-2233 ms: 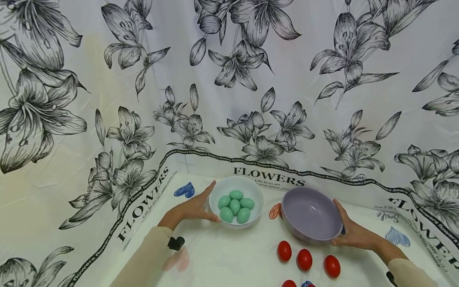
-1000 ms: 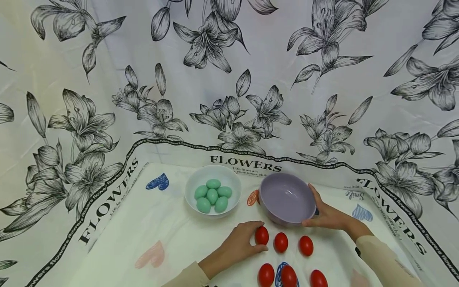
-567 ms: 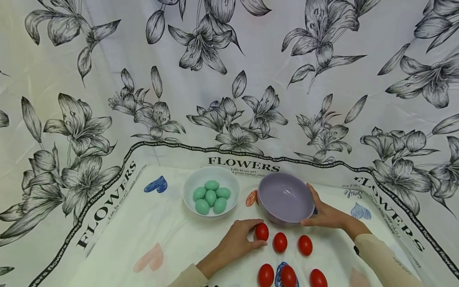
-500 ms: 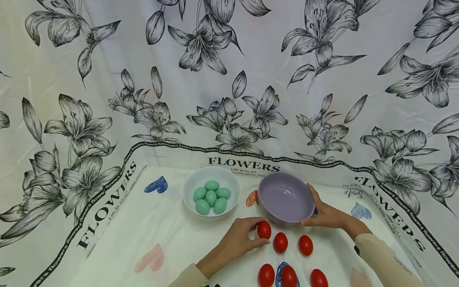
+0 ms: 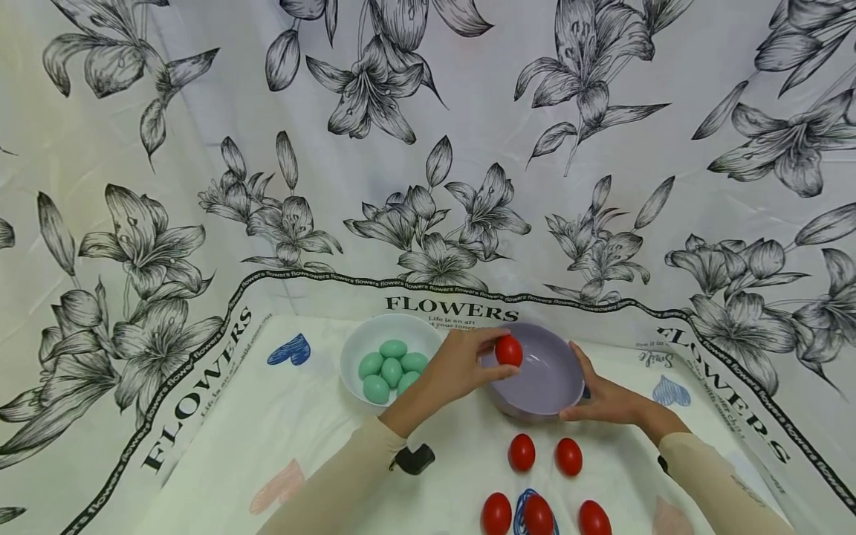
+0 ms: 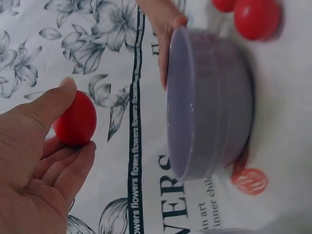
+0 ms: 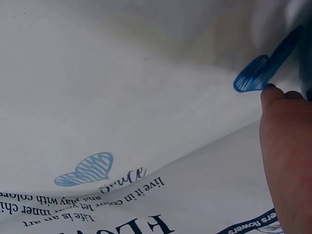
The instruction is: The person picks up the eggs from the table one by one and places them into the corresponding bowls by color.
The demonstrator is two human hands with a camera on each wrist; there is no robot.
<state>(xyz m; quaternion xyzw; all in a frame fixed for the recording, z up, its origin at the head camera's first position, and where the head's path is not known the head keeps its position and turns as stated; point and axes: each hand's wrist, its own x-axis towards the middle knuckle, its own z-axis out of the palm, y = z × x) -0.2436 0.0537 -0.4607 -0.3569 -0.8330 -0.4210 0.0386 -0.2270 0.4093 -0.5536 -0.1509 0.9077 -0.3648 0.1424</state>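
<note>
My left hand (image 5: pixel 458 365) pinches a red egg (image 5: pixel 509 351) between thumb and fingers, over the purple bowl (image 5: pixel 545 386). The left wrist view shows this egg (image 6: pixel 76 119) clear of the bowl (image 6: pixel 214 107), whose visible inside is bare. My right hand (image 5: pixel 605 394) holds the bowl's right side, thumb toward the near side and fingers toward the far side. In the right wrist view only part of that hand (image 7: pixel 287 146) shows, at the right edge. On the cloth in front of the bowl lie several more red eggs (image 5: pixel 521 452).
Left of the purple bowl stands a white bowl (image 5: pixel 352 364) with several green eggs (image 5: pixel 391 373), partly hidden by my left hand. A white cloth (image 5: pixel 321 416) with printed hearts covers the table. Behind it hangs a flower-patterned curtain (image 5: pixel 428 96).
My left hand left the white bowl, pinched a red egg from the cloth and raised it over the purple bowl. My right hand has stayed on the purple bowl.
</note>
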